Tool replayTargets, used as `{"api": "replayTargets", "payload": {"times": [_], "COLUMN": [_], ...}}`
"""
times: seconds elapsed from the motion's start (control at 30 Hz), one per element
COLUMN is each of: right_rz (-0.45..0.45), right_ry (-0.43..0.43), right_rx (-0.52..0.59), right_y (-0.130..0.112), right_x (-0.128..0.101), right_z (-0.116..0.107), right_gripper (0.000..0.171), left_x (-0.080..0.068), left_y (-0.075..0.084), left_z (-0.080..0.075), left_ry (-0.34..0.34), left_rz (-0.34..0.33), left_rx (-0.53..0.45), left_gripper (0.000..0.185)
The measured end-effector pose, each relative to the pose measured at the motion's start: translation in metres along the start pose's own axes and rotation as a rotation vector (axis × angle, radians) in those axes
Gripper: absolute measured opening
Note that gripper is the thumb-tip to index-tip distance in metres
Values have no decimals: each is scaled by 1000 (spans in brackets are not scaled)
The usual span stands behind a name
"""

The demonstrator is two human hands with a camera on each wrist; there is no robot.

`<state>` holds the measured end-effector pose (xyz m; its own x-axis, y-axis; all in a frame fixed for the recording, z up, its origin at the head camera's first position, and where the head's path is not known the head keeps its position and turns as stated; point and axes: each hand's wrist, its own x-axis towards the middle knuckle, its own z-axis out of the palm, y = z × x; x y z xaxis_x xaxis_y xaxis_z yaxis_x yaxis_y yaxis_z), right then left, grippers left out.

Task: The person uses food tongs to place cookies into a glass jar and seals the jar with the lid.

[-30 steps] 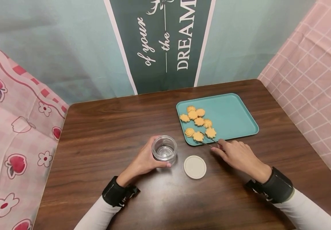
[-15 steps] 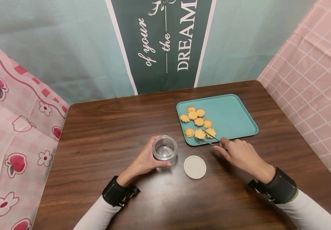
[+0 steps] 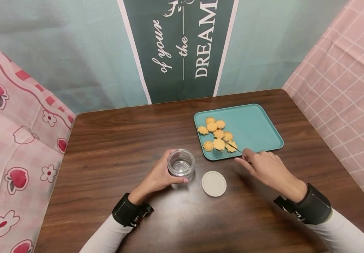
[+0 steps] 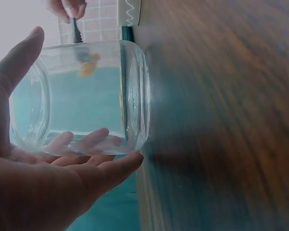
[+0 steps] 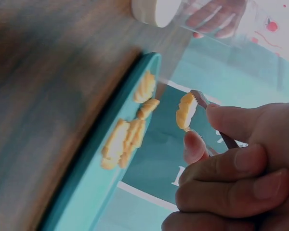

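Note:
A clear glass jar (image 3: 181, 164) stands upright and uncovered on the table. My left hand (image 3: 159, 176) holds it round the side, thumb at the front; the left wrist view shows fingers behind the glass (image 4: 86, 91). Thin metal tongs (image 3: 234, 147) with serrated tips are pinched in my right hand (image 3: 268, 169), over the tray's near edge. Between their tips is a yellow cookie (image 3: 218, 144). The right wrist view shows this cookie (image 5: 186, 111) raised clear of the tray. Several other cookies (image 3: 211, 127) lie at the teal tray's (image 3: 254, 128) left end.
A round cream lid (image 3: 214, 183) lies on the dark wooden table (image 3: 121, 140) between the jar and my right hand. Fabric hangs along the back and both sides: a teal backdrop (image 3: 90, 52), a strawberry cloth (image 3: 26, 147) and a pink checked cloth (image 3: 346, 88).
The tongs have gripped the cookie near the tray's front edge and lifted it. My right hand has shifted slightly to the right. The left hand and jar have stayed in place.

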<state>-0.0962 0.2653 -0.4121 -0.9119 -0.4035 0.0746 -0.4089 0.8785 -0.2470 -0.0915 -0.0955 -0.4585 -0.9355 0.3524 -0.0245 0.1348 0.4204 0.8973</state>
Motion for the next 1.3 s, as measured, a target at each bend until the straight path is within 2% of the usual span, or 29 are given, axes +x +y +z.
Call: {"api": "replayTargets", "payload": {"times": [0.27,0.87,1.3], "right_rz": [-58,-130,-207], "right_ry": [57,55,37], "right_rx": [-7,2,36], "right_y": [-10,-43,-70], "right_x": [7,9,14], "right_z": [-9,-26,-28], "right_gripper": [27,22,22], "left_x": [-1,0,0], "left_y": [-1,-1,-2], "left_z": [0,-2,1], "left_ry": [6,3,-3], "left_rz": [0,-11,-3], "left_rx": [7,5,-24], "left_gripper": [97,98,99]}}
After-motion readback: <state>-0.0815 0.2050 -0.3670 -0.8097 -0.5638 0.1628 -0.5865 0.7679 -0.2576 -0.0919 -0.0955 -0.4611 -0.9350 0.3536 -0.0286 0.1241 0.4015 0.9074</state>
